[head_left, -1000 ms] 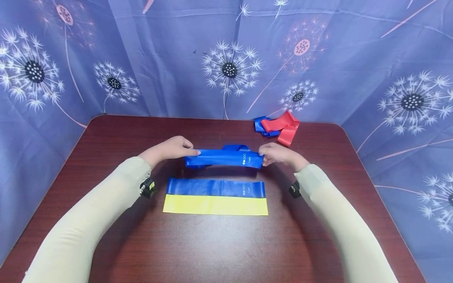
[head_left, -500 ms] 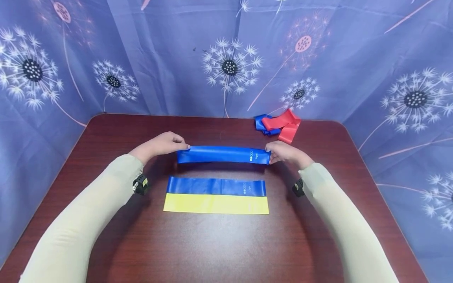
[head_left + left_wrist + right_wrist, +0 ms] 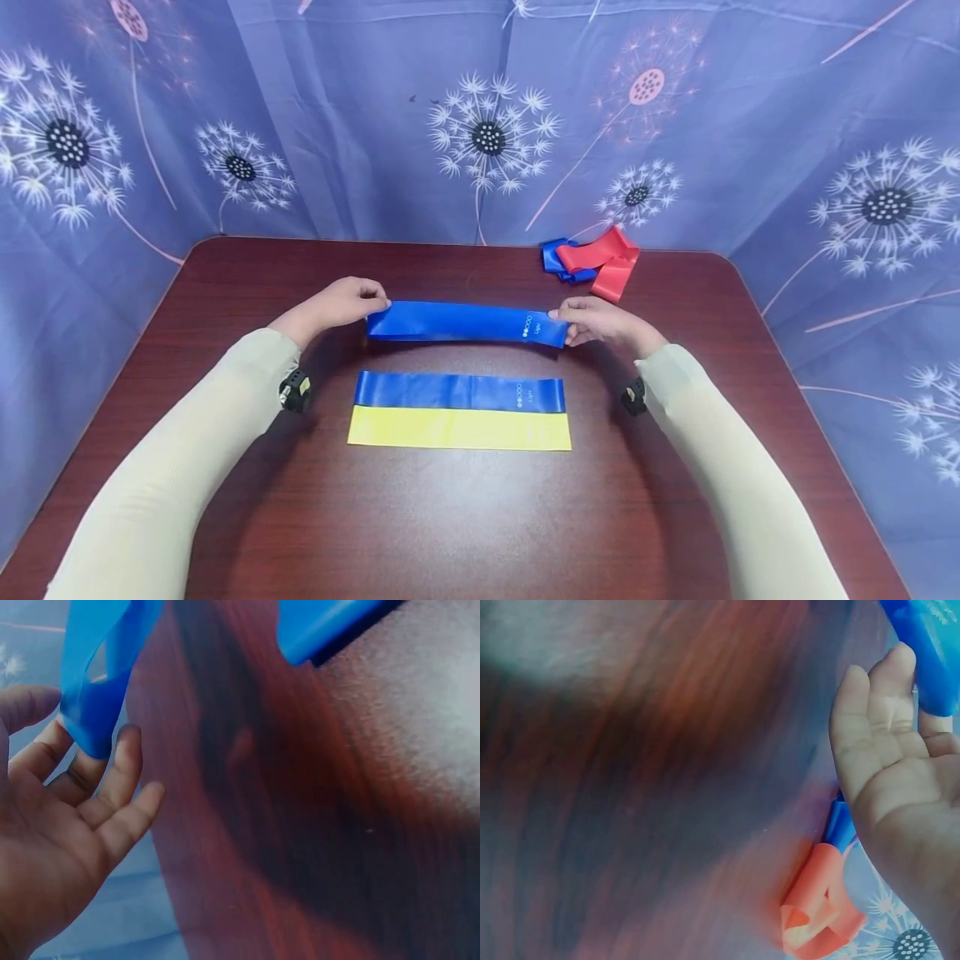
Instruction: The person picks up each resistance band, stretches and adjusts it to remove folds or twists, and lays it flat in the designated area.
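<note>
A blue resistance band (image 3: 457, 322) printed "Light" is stretched out lengthwise between both hands, a little above the table. My left hand (image 3: 337, 307) pinches its left end between thumb and fingers; in the left wrist view the loop (image 3: 97, 712) hangs from that pinch. At the other end my right hand (image 3: 600, 321) pinches the band near the printed marks, with the other fingers extended in the right wrist view. Nearer the front, a second blue band (image 3: 457, 392) lies flat on the table, edge to edge with a yellow band (image 3: 457, 428).
A crumpled red band (image 3: 615, 271) lies over another blue band (image 3: 553, 257) at the table's back right. The brown table (image 3: 465, 525) ends at a hanging blue curtain (image 3: 360, 125) with dandelion prints, which also runs along both sides.
The held blue band was loosely folded and has been drawn out flat. My left hand moved left; my right hand moved outward, and its thumb now lies on the band's front.
</note>
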A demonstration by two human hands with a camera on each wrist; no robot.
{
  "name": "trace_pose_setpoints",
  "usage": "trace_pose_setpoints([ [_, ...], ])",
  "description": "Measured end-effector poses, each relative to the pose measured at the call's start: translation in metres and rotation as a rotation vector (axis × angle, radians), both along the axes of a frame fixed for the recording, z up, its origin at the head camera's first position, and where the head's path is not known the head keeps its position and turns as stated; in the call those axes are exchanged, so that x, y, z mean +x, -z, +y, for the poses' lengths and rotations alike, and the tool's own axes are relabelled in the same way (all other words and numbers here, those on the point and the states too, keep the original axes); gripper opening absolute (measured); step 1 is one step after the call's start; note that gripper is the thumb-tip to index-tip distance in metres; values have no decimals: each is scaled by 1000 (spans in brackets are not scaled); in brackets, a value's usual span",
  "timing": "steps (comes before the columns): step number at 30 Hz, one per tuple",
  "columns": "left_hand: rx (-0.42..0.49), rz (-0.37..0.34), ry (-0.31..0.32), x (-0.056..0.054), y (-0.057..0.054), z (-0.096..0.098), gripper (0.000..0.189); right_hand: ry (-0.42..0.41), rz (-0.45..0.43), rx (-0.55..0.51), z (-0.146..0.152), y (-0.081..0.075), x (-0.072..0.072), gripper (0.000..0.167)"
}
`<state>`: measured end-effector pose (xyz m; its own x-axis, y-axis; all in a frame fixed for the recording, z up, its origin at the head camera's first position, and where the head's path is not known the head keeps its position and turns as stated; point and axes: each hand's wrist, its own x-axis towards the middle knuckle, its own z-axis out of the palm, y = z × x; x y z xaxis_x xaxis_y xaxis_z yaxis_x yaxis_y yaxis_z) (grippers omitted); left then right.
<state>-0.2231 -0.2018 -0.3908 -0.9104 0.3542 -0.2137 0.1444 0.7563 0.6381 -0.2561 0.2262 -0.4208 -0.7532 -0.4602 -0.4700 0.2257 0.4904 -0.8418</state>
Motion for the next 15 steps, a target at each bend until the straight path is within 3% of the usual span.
trace_pose_setpoints([
  [8, 172, -153, -95, 3, 12, -10, 29, 48, 28, -44, 4, 7, 1, 11],
  [15, 183, -218, -118, 7, 16, -15, 31, 85, 21, 23, 0, 8, 7, 13],
])
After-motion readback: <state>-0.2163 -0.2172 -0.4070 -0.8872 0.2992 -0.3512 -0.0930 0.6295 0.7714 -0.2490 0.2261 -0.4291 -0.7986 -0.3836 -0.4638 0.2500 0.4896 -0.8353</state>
